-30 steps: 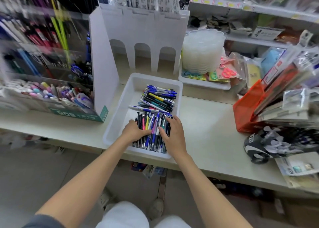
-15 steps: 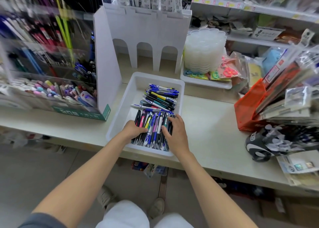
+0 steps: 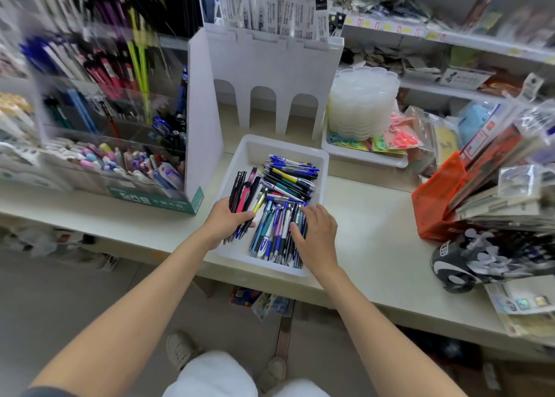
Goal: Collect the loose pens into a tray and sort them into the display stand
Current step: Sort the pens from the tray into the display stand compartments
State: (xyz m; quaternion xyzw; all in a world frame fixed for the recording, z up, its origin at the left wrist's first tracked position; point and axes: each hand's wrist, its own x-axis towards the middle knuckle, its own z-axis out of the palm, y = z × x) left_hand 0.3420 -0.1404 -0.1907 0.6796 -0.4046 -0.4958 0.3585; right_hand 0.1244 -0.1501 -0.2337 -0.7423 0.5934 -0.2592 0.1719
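The left hand is wrapped around a bunch of pens, lifted over the near left part of the white tray in the middle of the frame. Their long way points up the frame, and the display stand is up and to the left, nearer this hand. The right hand lies flat, fingers loose, on the pile of pens in the tray.

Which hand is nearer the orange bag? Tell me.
Right. The right hand lies on the pens at the tray's right side, toward the orange bag; the left hand grips pens farther left.
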